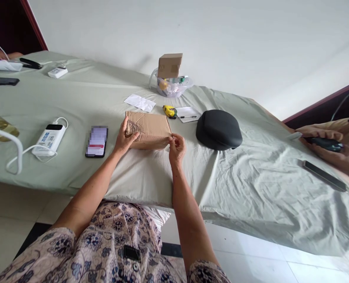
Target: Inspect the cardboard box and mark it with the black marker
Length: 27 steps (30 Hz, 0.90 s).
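Observation:
A brown cardboard box (pixel 151 125) lies on the cloth-covered table in front of me, with dark scribble-like strands or marks on its left part. Gripping its left end is my left hand (pixel 125 137), thumb over the near edge and fingers along the side. My right hand (pixel 177 148) is at the box's near right corner, thumb and fingertips pinched together against it. Whatever sits between those fingertips is too small to make out. Just behind the box are a yellow tape measure (pixel 169 111) and a pen (pixel 188 116) on white paper (pixel 185 112).
A black case (pixel 219 130) stands to the right, a phone (pixel 96 142) and a white power bank (pixel 50 139) to the left. Behind, a clear plastic basket (pixel 174 88) carries a smaller carton (pixel 169 65). Other people's hands show at both table ends, one pair holding a dark object (pixel 326 144).

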Motion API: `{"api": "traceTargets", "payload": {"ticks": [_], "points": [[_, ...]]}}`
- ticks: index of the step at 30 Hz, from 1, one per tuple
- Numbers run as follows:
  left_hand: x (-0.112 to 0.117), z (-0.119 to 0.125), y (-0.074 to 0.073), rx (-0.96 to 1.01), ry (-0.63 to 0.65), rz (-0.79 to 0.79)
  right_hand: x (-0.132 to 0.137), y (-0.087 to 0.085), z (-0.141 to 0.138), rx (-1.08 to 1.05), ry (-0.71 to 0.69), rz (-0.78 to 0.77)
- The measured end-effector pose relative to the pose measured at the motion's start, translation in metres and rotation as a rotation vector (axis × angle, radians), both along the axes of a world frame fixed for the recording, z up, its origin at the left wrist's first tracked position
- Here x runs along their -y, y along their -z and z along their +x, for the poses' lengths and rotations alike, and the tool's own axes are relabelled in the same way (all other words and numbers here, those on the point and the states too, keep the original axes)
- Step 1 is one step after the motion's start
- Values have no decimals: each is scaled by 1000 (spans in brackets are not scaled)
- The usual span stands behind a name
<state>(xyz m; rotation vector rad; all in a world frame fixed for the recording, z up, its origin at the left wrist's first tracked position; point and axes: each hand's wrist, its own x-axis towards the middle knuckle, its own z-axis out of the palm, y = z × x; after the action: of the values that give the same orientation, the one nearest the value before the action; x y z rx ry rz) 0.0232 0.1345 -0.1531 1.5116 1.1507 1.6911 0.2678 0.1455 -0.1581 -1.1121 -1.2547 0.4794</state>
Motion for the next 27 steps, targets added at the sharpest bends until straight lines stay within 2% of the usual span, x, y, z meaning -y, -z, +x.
{"api": "traceTargets", "payload": {"ticks": [6, 13, 22, 27], "points": [[6, 1, -7, -20, 14, -57, -5, 5, 1, -46, -45, -24], [5, 0, -5, -17, -93, -23, -7, 9, 1, -56, -90, -91], [5, -8, -14, 104, -217, -14, -4, 10, -1, 62, -133, -138], [4, -7, -15, 154, -278, -19, -7, 16, 4, 55, -123, -318]]}}
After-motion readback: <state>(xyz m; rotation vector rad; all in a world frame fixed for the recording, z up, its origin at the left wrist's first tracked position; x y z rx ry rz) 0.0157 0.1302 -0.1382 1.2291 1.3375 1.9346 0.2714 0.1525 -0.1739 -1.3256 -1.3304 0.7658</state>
